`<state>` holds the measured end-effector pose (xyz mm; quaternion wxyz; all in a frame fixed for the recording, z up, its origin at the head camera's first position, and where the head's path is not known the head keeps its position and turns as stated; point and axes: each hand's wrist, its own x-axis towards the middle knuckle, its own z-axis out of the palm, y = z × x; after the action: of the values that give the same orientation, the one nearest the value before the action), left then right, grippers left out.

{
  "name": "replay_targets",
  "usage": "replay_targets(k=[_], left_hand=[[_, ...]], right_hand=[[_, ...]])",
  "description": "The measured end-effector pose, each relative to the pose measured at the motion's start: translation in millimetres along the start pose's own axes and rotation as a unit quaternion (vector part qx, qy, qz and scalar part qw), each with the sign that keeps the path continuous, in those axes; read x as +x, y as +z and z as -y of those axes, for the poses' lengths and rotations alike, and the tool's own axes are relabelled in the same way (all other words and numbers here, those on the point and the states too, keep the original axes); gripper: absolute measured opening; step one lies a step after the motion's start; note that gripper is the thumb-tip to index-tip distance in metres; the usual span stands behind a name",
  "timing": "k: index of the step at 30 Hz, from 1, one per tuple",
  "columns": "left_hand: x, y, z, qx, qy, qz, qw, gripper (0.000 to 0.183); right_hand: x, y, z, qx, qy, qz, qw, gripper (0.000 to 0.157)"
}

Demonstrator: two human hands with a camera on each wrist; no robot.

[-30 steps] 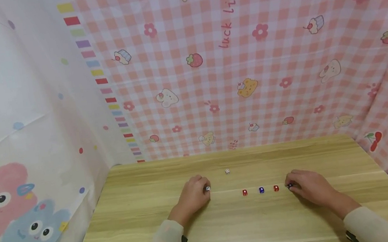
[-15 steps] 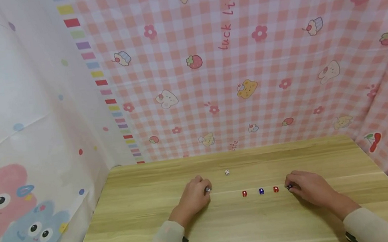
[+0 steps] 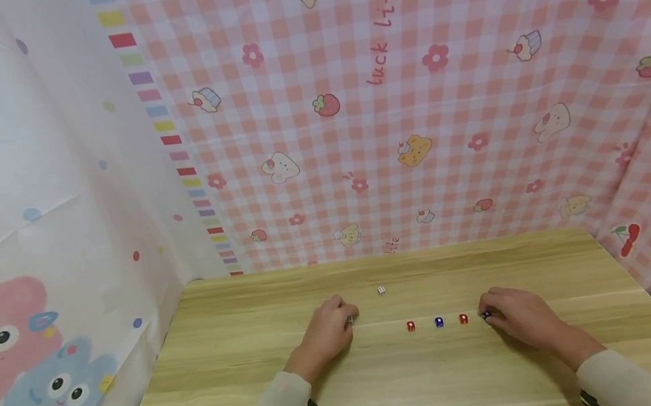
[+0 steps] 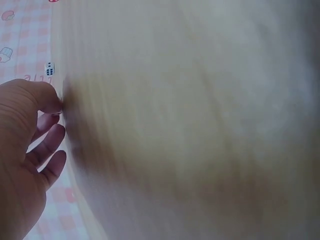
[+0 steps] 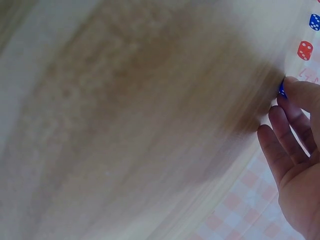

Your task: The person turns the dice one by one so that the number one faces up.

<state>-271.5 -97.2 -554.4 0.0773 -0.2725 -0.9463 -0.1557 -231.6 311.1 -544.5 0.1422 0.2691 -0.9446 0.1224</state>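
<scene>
My left hand (image 3: 327, 330) pinches a small white die (image 3: 350, 319) at the left, mostly covered by the fingertips. In the left wrist view, thumb and index finger meet low at the table while the other fingers curl loosely. My right hand (image 3: 521, 314) pinches a dark blue die (image 5: 283, 89) between thumb and index finger at the row's right end. Beside it stand a red die (image 3: 464, 319), a blue die (image 3: 439, 322) and another red die (image 3: 410, 326), spaced in a line. A loose white die (image 3: 381, 290) lies behind the row, nearer the left hand.
The wooden table (image 3: 396, 384) carries all the dice. A pink checked cloth (image 3: 304, 131) hangs along its back edge and right side, and a white printed cloth (image 3: 52, 162) hangs at the left.
The fingers of my left hand have shifted over the white die; the index finger reaches farther right and covers more of it. My right hand and the row have stayed in place.
</scene>
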Motion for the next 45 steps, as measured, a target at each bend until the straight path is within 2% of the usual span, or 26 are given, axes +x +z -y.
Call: replay_targets(k=[8, 16, 24, 34, 40, 45], left_hand=[[-1.7, -4.7, -0.9, -0.053, -0.041, -0.006, 0.9977, 0.016], [-1.7, -1.0, 3.4, -0.068, -0.054, -0.006, 0.9962, 0.014], [-1.3, 0.5, 4.3, -0.063, -0.048, -0.007, 0.9968, 0.017], [0.7, -2.5, 1.2, -0.043, -0.034, 0.004, 0.9985, 0.017], [1.1, -2.8, -0.7, -0.049, -0.034, 0.016, 0.9981, 0.017], [0.5, -2.1, -0.5, -0.054, -0.035, 0.01, 0.9979, 0.018]], right_hand=[[0.3, -1.3, 0.2, -0.005, 0.004, 0.01, 1.0, 0.027], [1.4, -1.6, 1.0, -0.005, 0.005, 0.013, 1.0, 0.027], [0.0, -0.4, 0.5, -0.008, -0.003, -0.001, 1.0, 0.029], [0.2, -0.8, 0.7, -0.007, 0.001, 0.003, 1.0, 0.027], [0.5, -0.5, 0.7, -0.01, 0.001, 0.004, 1.0, 0.027], [-0.1, -0.2, 0.4, -0.011, 0.001, 0.004, 1.0, 0.027]])
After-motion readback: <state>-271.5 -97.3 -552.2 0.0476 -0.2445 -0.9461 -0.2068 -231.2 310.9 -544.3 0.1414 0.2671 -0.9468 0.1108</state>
